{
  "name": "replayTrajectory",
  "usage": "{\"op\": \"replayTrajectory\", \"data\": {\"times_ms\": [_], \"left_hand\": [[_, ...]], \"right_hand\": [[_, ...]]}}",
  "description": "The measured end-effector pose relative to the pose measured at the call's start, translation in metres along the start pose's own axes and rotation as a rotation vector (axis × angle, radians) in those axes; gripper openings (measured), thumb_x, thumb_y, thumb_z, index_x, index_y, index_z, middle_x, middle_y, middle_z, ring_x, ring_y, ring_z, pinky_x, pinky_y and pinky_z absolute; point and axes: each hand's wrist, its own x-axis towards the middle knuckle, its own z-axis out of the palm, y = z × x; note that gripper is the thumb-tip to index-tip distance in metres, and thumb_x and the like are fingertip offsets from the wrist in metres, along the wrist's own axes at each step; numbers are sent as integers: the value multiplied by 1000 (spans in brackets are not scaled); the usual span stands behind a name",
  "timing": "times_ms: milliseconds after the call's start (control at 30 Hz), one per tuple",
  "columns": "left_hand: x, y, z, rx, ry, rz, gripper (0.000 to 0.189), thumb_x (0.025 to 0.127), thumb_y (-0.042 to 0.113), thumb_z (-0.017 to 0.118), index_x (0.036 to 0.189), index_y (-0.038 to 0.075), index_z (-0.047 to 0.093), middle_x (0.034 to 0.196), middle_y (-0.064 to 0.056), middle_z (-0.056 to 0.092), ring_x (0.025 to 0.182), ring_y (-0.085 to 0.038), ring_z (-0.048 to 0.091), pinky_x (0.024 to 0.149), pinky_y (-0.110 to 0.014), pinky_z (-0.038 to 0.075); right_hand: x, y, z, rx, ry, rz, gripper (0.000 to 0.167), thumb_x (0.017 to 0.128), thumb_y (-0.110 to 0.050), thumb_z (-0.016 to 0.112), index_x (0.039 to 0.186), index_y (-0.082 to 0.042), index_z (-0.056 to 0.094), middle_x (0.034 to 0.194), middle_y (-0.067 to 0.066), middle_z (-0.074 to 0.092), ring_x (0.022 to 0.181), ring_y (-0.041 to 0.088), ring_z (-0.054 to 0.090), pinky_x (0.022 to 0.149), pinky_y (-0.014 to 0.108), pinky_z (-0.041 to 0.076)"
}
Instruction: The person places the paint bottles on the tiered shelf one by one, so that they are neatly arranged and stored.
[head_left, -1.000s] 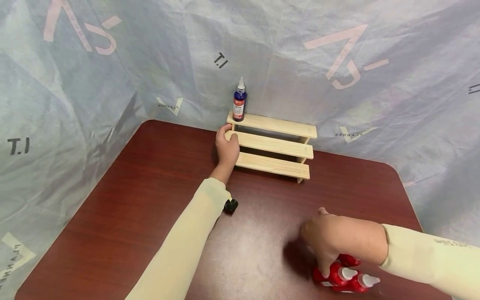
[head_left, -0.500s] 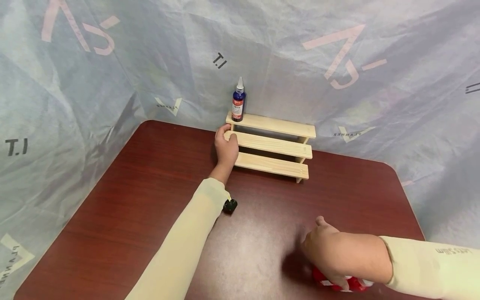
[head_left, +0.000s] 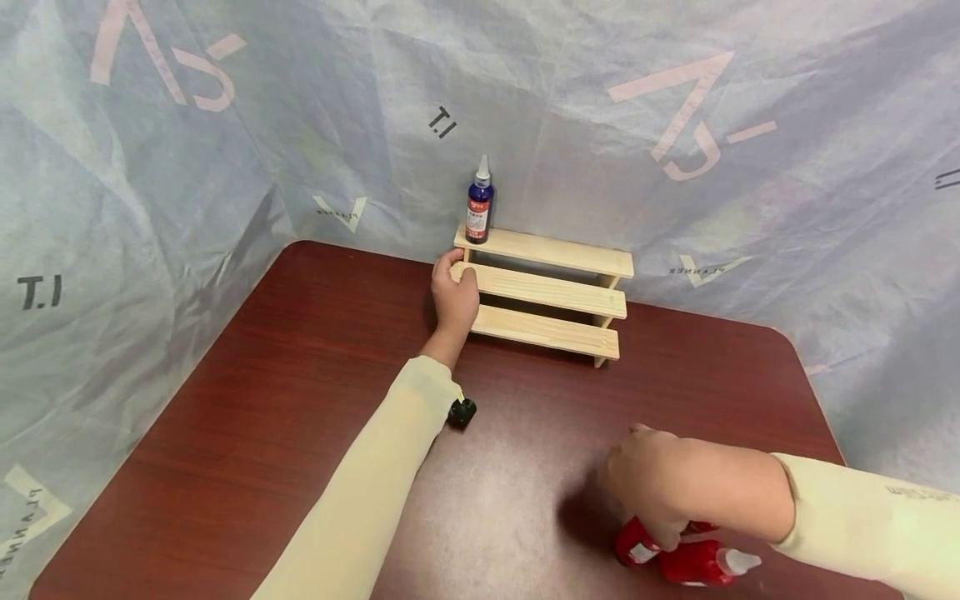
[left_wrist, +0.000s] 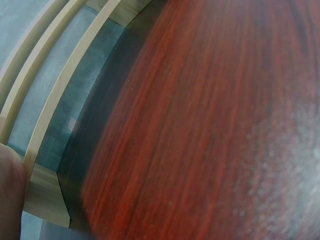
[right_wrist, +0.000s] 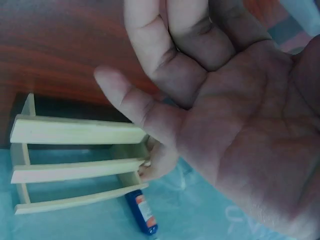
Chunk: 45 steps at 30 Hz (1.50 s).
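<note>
My left hand (head_left: 454, 302) grips the left end of a three-tier wooden shelf rack (head_left: 547, 285), its thumb over the middle board. In the left wrist view part of that hand shows beside the ends of the boards. A blue bottle (head_left: 477, 212) with a white nozzle stands upright on the top tier, at the left. At the lower right my right hand (head_left: 660, 485) holds a red bottle (head_left: 636, 543) with its thumb across it; the hand hides much of that bottle. A second red bottle (head_left: 693, 563), with a white nozzle, lies on the table just beside it.
The dark red wooden table (head_left: 300, 400) has rounded far corners. Grey printed sheeting (head_left: 585, 133) hangs behind it and at both sides. A small black device (head_left: 461, 412) sits at my left wrist.
My right hand has worked over the red bottles, first covering them more, then lifting a little; one bottle is now turned and apart from its neighbour. My left hand and the rack stay put.
</note>
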Motion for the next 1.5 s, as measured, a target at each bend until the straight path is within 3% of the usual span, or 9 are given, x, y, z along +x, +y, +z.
{"op": "replayTrajectory", "data": {"times_ms": [267,367,600,867,1000,1133,1300,1500], "left_hand": [[3,2,0,9,8,-1,39,96,2,54,133,4,66,140,-13,62,136,-23,55,118,-38,43],[1,2,0,5,-5,-5,39,96,3,54,133,4,66,140,-13,61,137,-23,55,119,-39,42],[-2,2,0,10,-2,-13,39,96,1,54,133,3,66,141,-14,61,136,-24,55,117,-40,44],[-5,2,3,32,-26,-7,39,97,4,54,135,5,65,142,-12,61,138,-23,54,119,-41,43],[-5,4,-1,44,-2,-7,38,97,3,55,134,4,65,141,-13,61,138,-24,54,119,-41,43],[-3,3,-4,47,10,-4,38,97,3,55,134,4,65,140,-14,61,138,-25,54,119,-41,43],[0,3,-3,35,-1,8,38,97,3,55,134,4,65,140,-14,61,137,-25,54,118,-41,43],[2,4,-3,20,1,10,37,97,2,55,134,3,64,141,-15,60,138,-26,54,119,-42,43]], "right_hand": [[-7,45,-21,503,54,-110,27,63,-16,91,72,-30,69,71,-17,62,67,9,53,58,28,48],[-6,58,-23,607,93,-151,27,65,-12,88,75,-33,74,71,-18,64,67,6,54,59,26,48],[1,76,-20,693,217,-173,27,70,-11,84,88,-29,75,66,-15,57,60,3,45,55,24,41],[8,91,-12,742,472,-184,22,76,-8,70,74,-24,56,63,-12,45,58,2,35,55,21,35],[15,96,-13,768,527,-119,20,85,-15,70,78,-28,56,63,-13,45,58,2,38,57,22,37],[22,101,-15,833,589,-57,13,92,-19,68,87,-26,59,70,-12,55,65,5,50,62,25,45],[26,107,-16,986,721,-16,9,95,-12,65,95,-20,62,80,-5,64,68,10,54,61,27,48],[35,115,-15,1294,824,-16,7,98,-7,63,102,-11,67,95,12,70,72,19,68,63,33,59]]}}
